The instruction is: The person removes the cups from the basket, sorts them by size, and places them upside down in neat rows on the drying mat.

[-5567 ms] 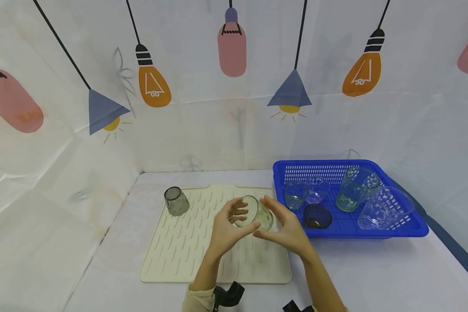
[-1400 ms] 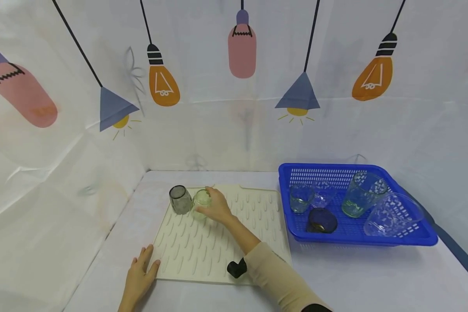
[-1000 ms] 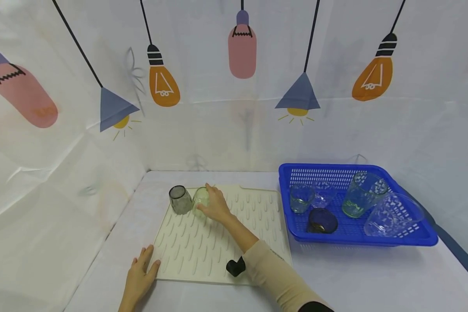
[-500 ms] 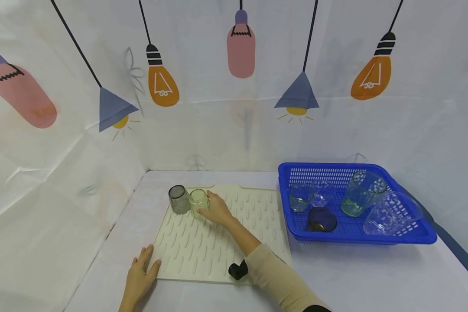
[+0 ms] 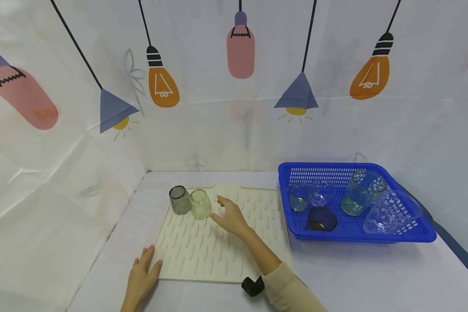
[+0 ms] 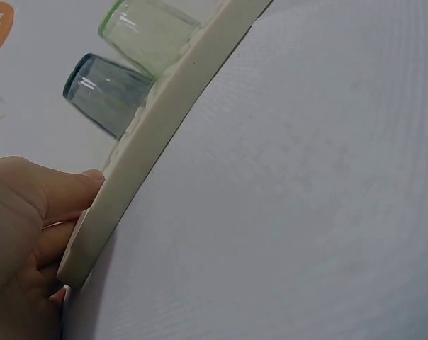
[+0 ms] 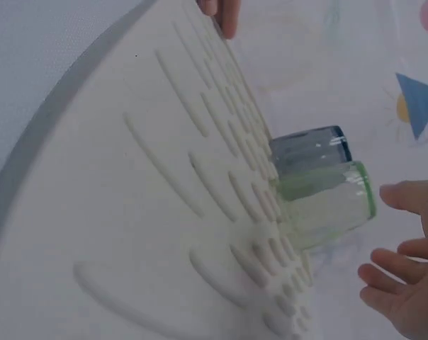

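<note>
A cream mat [image 5: 203, 255] with raised ridges lies on the table. At its back left corner stand a grey glass [image 5: 180, 200] and a pale green glass [image 5: 200, 204], side by side, rims up. My right hand [image 5: 232, 218] hovers just right of the green glass, fingers spread and nothing in them; the right wrist view shows a gap between the thumb [image 7: 405, 196] and the glass [image 7: 327, 202]. My left hand [image 5: 140, 277] rests at the mat's front left edge, fingers extended. In the left wrist view its thumb [image 6: 76, 190] touches the mat's edge [image 6: 139, 170].
A blue plastic basket [image 5: 359, 238] stands at the right, holding several glasses, among them a dark one [image 5: 322, 219] and a tall greenish one [image 5: 362, 193]. A patterned white sheet [image 5: 218, 130] hangs behind the table and along its left side.
My right hand has let go of the green glass, which now stands beside the grey one, and has drawn back to the right. The left hand has stayed at the mat's edge since 1.4 s ago.
</note>
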The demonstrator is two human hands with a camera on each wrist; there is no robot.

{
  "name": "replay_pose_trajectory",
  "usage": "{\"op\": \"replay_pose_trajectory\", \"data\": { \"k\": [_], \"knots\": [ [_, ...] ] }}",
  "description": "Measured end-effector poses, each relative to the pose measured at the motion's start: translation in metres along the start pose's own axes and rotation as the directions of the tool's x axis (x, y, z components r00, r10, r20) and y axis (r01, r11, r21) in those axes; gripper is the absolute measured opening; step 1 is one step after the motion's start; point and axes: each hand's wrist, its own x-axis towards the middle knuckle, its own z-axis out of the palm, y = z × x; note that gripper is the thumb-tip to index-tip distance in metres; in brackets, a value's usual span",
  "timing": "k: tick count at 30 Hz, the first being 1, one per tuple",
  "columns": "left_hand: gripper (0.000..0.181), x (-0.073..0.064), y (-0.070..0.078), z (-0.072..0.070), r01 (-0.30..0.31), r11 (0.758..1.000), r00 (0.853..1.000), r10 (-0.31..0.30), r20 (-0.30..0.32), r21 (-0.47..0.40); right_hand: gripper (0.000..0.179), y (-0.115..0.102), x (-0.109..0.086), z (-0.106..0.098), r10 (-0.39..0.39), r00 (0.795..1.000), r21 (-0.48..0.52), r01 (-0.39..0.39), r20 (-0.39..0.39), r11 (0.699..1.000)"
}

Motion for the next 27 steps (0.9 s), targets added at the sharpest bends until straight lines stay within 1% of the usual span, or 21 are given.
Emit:
{"op": "replay_pose_trajectory", "data": {
  "k": [5,11,14,18,21,23,24,27],
  "knots": [
    [0.051,-0.001,-0.001,0.002,-0.001,1.000,1.000,0.001,-0.012,0.005,0.056,-0.004,-0.018,-0.027,-0.081,0.991,-0.003,0.082,-0.106,0.997],
    [0.052,-0.001,-0.002,0.003,0.003,1.000,1.000,-0.003,-0.015,0.005,0.052,-0.005,-0.039,-0.054,-0.128,0.969,-0.057,0.118,-0.211,0.991],
    [0.052,-0.001,-0.002,0.003,0.002,1.000,1.000,-0.002,-0.017,0.022,0.048,-0.002,-0.048,-0.066,-0.167,0.951,-0.097,0.147,-0.261,0.984],
    [0.052,-0.001,-0.002,0.003,-0.003,1.000,1.000,0.003,-0.013,0.024,0.046,0.006,-0.061,-0.083,-0.228,0.916,-0.168,0.181,-0.329,0.969],
    [0.053,-0.001,-0.002,0.004,-0.011,1.000,1.000,0.011,-0.015,0.020,0.046,0.014,-0.070,-0.099,-0.251,0.892,-0.212,0.180,-0.376,0.960],
    [0.052,-0.001,-0.001,0.004,-0.017,1.000,1.000,0.018,-0.022,0.020,0.047,0.022,-0.076,-0.111,-0.254,0.881,-0.233,0.171,-0.398,0.957],
    [0.052,-0.001,-0.001,0.004,-0.020,1.000,0.999,0.020,-0.026,0.020,0.048,0.026,-0.079,-0.117,-0.252,0.877,-0.241,0.163,-0.408,0.957],
    [0.052,-0.001,-0.002,0.004,-0.024,0.999,0.999,0.025,-0.034,0.024,0.050,0.037,-0.089,-0.134,-0.222,0.875,-0.256,0.118,-0.430,0.959]
  ]
}}
